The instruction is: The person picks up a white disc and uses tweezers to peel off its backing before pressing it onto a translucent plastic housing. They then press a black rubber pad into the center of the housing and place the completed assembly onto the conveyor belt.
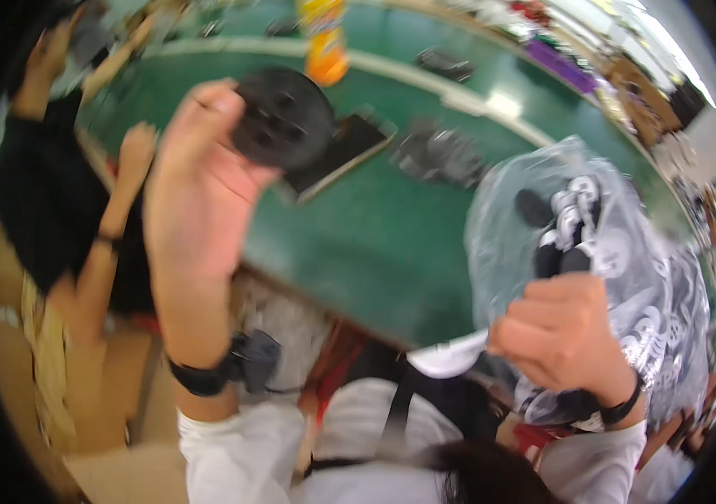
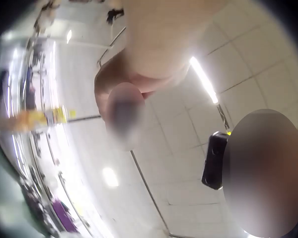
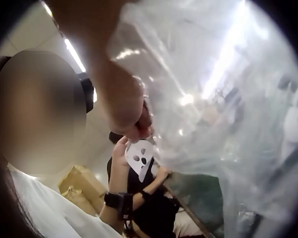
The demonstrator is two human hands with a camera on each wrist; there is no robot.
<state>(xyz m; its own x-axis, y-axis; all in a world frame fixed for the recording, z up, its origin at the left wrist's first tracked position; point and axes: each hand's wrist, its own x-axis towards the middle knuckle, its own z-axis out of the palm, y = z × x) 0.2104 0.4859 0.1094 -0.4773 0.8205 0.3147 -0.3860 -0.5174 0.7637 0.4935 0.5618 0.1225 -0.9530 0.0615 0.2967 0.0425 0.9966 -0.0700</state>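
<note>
Raised at the left of the head view, my left hand (image 1: pixel 198 185) pinches a round black piece (image 1: pixel 284 118) with several holes, between thumb and fingers. My right hand (image 1: pixel 560 336) is curled and grips a white piece (image 1: pixel 446 354), seen nearly edge-on. In the right wrist view, this white piece (image 3: pixel 140 159) shows dark holes like a face, just below the right fingers. A clear plastic bag (image 1: pixel 492 244) holding black and white pieces lies beside and behind my right hand. The left wrist view shows my left hand (image 2: pixel 109 74) partly blurred.
On the green table (image 1: pixel 358 260) lie a dark flat tray-like object (image 1: pixel 337 160), a dark plastic-wrapped bundle (image 1: pixel 438 155) and an orange-yellow bottle (image 1: pixel 326 50). A person in black (image 1: pixel 47 193) sits at the left, near cardboard (image 1: pixel 97 395). Shelves with goods stand at the far right.
</note>
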